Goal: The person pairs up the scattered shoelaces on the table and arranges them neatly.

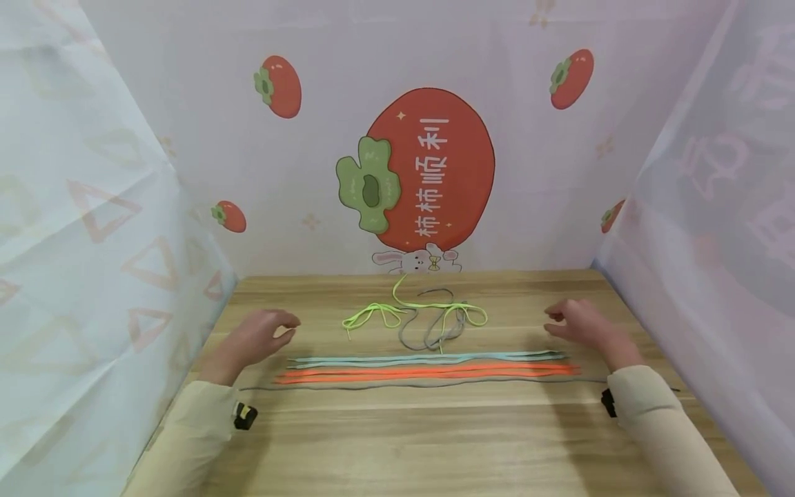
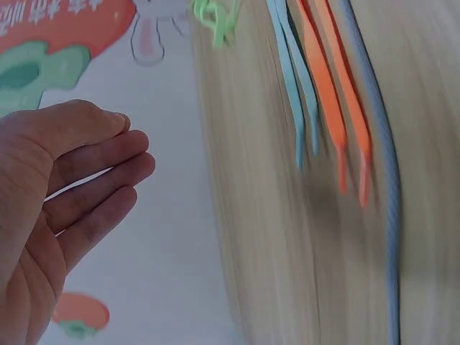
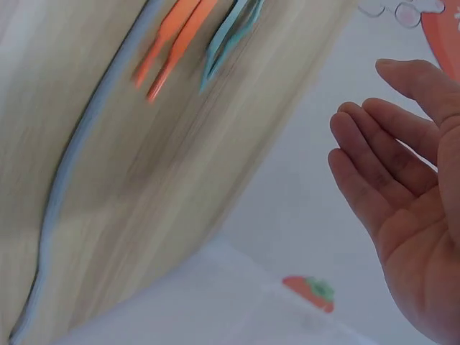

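My left hand [image 1: 257, 338] hovers past the left ends of the laces, its fingers loosely bent and holding nothing. Mirrored on the other side, my right hand [image 1: 584, 328] hangs beyond the right ends, also holding nothing. Between them, light blue laces [image 1: 428, 359] lie stretched side by side across the table. Just nearer to me run flat orange laces [image 1: 428, 373], their narrow tips visible in the left wrist view. Nearest is a long grey-blue round cord [image 2: 390, 187], reaching farther out at both ends than the others.
Behind the straight laces, a yellow-green lace [image 1: 370, 308] and a thin grey lace [image 1: 406, 344] lie in loose loops, partly overlapping. The wooden table [image 1: 404, 442] meets a printed cloth backdrop [image 1: 298, 166] at the back. Cloth walls rise on the left and right.
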Available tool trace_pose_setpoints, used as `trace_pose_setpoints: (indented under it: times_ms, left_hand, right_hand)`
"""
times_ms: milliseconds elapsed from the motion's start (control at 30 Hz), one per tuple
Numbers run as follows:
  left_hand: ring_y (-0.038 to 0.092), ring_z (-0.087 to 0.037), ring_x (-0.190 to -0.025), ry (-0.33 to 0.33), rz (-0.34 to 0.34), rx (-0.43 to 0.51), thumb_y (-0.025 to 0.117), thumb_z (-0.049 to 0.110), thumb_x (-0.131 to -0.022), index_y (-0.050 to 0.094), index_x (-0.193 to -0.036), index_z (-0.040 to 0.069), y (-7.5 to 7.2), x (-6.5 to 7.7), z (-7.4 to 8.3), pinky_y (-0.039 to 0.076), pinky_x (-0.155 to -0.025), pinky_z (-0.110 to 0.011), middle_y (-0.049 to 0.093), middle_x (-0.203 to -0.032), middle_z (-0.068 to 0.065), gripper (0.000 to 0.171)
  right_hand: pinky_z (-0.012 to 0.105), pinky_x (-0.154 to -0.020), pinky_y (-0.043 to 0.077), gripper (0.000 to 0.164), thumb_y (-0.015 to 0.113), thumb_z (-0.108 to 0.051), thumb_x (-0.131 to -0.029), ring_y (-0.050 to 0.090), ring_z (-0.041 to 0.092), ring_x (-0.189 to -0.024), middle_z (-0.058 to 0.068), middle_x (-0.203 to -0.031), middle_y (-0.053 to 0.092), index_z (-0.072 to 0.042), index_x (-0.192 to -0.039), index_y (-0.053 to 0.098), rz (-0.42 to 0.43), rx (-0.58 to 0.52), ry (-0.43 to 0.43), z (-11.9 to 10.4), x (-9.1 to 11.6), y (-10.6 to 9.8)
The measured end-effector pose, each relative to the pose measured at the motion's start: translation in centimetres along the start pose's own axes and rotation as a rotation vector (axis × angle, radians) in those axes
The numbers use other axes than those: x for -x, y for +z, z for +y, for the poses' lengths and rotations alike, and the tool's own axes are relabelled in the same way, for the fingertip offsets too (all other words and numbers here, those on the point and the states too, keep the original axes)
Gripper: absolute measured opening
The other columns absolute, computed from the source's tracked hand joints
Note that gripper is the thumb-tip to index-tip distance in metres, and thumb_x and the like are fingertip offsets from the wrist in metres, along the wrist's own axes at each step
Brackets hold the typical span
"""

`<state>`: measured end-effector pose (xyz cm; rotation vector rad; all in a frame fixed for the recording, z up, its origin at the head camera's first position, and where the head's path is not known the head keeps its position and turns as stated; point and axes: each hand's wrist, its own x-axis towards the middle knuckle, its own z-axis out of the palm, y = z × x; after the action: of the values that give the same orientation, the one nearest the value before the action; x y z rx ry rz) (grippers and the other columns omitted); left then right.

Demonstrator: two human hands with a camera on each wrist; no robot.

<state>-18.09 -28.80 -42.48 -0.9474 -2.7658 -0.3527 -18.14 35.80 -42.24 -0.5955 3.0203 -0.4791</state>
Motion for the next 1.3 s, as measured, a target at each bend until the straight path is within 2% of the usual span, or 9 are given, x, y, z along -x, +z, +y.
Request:
trace_pose_setpoints:
  times_ms: [233,433,600,733,833,1000,1133,1300]
  left_hand:
    - [0.077,-0.024,-0.095,0.055,-0.074,0.066,0.073,0.002,-0.095,0.08,-0.106,0.003,2.7,-4.2,2.6,0.063,-0.086,-0.045,0.081,-0.104,-0.011,0.014]
    - [0.075,-0.018,-0.094,0.07,-0.106,0.152,0.071,0.003,-0.096,0.076,-0.095,0.01,4.2,-7.3,5.3,0.062,-0.085,-0.041,0.08,-0.098,-0.004,0.009]
    - [0.075,-0.022,-0.094,0.101,-0.1,0.185,0.069,0.003,-0.096,0.073,-0.09,0.005,5.9,-9.6,7.3,0.062,-0.087,-0.043,0.079,-0.098,-0.009,0.008]
    - [0.075,-0.026,-0.099,0.078,-0.126,0.216,0.069,0.004,-0.097,0.075,-0.098,0.0,7.4,-11.2,8.9,0.061,-0.091,-0.045,0.079,-0.104,-0.012,0.007]
    - [0.075,-0.029,-0.106,0.032,-0.151,0.264,0.068,0.005,-0.098,0.076,-0.114,-0.003,8.3,-12.1,10.2,0.06,-0.097,-0.048,0.079,-0.113,-0.016,0.019]
    - [0.074,-0.028,-0.111,0.01,-0.166,0.318,0.066,0.006,-0.099,0.076,-0.114,-0.001,9.5,-13.3,11.9,0.059,-0.099,-0.048,0.079,-0.115,-0.015,0.02]
    - [0.074,-0.028,-0.112,0.013,-0.162,0.345,0.066,0.007,-0.101,0.076,-0.117,0.0,10.2,-13.9,12.9,0.059,-0.1,-0.047,0.078,-0.119,-0.014,0.02]
    - [0.072,-0.027,-0.118,0.017,-0.162,0.367,0.068,0.01,-0.101,0.073,-0.126,0.001,10.8,-14.3,13.9,0.058,-0.104,-0.046,0.076,-0.126,-0.013,0.027]
  right_hand:
    - [0.053,-0.092,0.061,0.035,0.077,-0.013,-0.096,0.073,0.038,-0.107,0.025,-0.118,0.075,0.009,-0.124,0.072,-0.028,-0.012,-0.052,-3.1,-2.7,2.0]
    - [0.051,-0.095,0.06,0.035,0.079,-0.012,-0.095,0.072,0.033,-0.109,0.021,-0.121,0.075,0.004,-0.125,0.073,-0.054,-0.006,-0.108,-5.6,-5.0,3.6]
    - [0.048,-0.095,0.061,0.035,0.08,-0.009,-0.093,0.073,0.032,-0.109,0.02,-0.122,0.075,0.004,-0.125,0.073,-0.052,-0.013,-0.19,-7.4,-6.6,4.9]
    - [0.046,-0.095,0.061,0.032,0.079,-0.008,-0.094,0.073,0.031,-0.111,0.018,-0.122,0.076,0.003,-0.124,0.074,-0.039,-0.009,-0.25,-8.6,-7.7,5.9]
    - [0.046,-0.095,0.062,0.031,0.08,-0.006,-0.094,0.074,0.031,-0.111,0.016,-0.121,0.076,0.001,-0.123,0.076,-0.037,-0.005,-0.279,-9.3,-8.4,6.6]
    - [0.045,-0.093,0.062,0.031,0.082,-0.003,-0.091,0.074,0.03,-0.106,0.015,-0.116,0.077,0.0,-0.121,0.077,-0.048,0.011,-0.309,-10.1,-9.3,7.5]
    - [0.041,-0.09,0.063,0.019,0.08,-0.001,-0.092,0.073,0.022,-0.097,0.01,-0.107,0.079,-0.003,-0.111,0.079,-0.036,0.024,-0.344,-10.2,-9.8,8.0]
    - [0.035,-0.082,0.063,0.008,0.077,-0.001,-0.095,0.07,0.013,-0.085,0.005,-0.096,0.08,-0.006,-0.1,0.081,-0.029,-0.018,-0.396,-11.0,-10.1,8.1]
